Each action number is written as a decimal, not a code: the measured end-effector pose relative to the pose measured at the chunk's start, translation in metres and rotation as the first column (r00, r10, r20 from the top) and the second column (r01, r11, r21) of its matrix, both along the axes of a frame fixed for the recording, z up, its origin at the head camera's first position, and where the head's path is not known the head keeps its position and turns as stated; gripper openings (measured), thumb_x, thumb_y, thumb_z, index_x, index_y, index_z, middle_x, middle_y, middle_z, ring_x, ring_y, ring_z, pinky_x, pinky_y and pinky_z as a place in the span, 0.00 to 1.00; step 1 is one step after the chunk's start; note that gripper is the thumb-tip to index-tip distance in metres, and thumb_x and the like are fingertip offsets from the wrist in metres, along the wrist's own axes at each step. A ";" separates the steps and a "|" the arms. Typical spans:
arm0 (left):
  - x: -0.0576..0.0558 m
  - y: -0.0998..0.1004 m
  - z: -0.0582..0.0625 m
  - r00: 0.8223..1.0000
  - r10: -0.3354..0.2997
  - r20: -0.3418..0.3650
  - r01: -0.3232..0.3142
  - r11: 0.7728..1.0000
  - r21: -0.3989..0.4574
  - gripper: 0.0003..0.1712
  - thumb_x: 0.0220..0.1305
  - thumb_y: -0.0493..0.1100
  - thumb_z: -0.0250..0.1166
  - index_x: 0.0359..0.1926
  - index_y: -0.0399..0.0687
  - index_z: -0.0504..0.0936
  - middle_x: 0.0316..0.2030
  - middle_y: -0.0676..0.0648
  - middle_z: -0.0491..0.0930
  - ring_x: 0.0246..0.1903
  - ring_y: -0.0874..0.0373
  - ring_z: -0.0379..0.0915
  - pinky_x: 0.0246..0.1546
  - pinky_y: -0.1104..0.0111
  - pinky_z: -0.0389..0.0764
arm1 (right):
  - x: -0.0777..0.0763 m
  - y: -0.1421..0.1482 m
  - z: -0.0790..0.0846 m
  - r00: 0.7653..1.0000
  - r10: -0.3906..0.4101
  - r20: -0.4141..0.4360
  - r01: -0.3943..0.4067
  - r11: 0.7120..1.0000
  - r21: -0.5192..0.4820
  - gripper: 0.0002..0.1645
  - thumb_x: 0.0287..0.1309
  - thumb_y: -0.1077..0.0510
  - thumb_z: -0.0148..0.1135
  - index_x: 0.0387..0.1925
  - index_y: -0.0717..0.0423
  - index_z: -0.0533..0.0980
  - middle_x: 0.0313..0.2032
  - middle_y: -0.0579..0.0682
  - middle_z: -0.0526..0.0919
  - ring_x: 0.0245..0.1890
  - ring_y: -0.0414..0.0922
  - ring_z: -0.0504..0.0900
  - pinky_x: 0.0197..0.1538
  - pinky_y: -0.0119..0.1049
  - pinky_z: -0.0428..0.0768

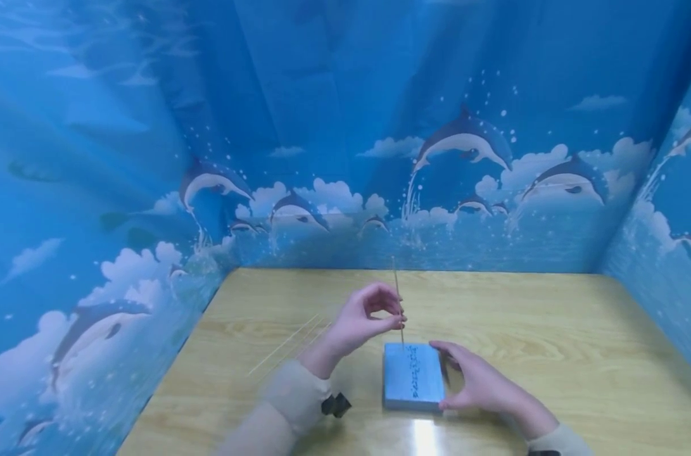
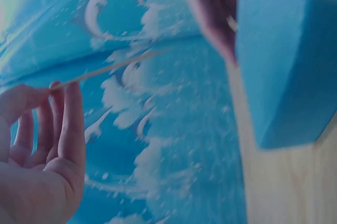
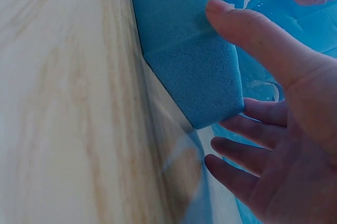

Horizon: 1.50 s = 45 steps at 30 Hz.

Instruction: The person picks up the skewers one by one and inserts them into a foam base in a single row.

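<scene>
My left hand (image 1: pixel 359 323) pinches a thin wooden stick (image 1: pixel 397 278) between thumb and fingertips. The stick stands nearly upright, tilted slightly. In the head view its lower end lines up with the far part of the top face of a blue block (image 1: pixel 399 373); both wrist views show a gap between that tip and the block.

My right hand (image 1: pixel 476 380) grips the block at its right side, with the thumb at the near corner and the index finger toward the far corner; the remaining fingers are extended. The block rests flat on the bench (image 1: pixel 550 329), and its top face carries a column of dark marks. Loose sticks (image 1: pixel 283 345) lie on the bench to the left, beyond my left forearm. A blue dolphin-print backdrop (image 1: pixel 322 95) encloses the bench.
</scene>
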<state>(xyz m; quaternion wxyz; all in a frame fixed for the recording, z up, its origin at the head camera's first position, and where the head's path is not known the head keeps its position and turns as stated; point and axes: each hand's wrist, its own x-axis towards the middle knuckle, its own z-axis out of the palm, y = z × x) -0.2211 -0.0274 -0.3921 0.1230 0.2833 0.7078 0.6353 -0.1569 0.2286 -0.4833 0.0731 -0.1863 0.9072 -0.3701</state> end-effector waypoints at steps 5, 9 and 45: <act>0.002 0.023 -0.013 0.999 0.006 -0.043 -0.007 0.999 -0.038 0.16 0.58 0.28 0.67 0.48 0.37 0.77 0.41 0.39 0.82 0.39 0.63 0.81 0.42 0.68 0.88 | -0.003 -0.002 0.001 0.999 0.019 -0.051 -0.018 1.000 0.019 0.68 0.30 0.36 0.80 0.70 0.63 0.62 0.68 0.62 0.69 0.65 0.62 0.71 0.66 0.61 0.70; 0.004 0.034 -0.020 0.998 0.002 -0.068 -0.006 0.999 -0.051 0.15 0.57 0.28 0.67 0.46 0.38 0.78 0.39 0.40 0.83 0.39 0.60 0.82 0.40 0.70 0.87 | -0.005 -0.002 -0.001 0.997 0.037 -0.075 -0.036 0.999 0.014 0.67 0.31 0.36 0.80 0.70 0.63 0.62 0.67 0.61 0.70 0.65 0.60 0.72 0.66 0.60 0.71; 0.009 0.060 -0.038 0.996 0.028 -0.089 -0.040 0.989 -0.146 0.16 0.60 0.34 0.69 0.49 0.50 0.80 0.38 0.55 0.84 0.39 0.71 0.80 0.37 0.77 0.85 | -0.002 0.005 -0.008 0.997 0.000 -0.072 0.002 1.000 0.023 0.69 0.28 0.36 0.81 0.68 0.69 0.61 0.66 0.67 0.70 0.65 0.65 0.69 0.67 0.64 0.67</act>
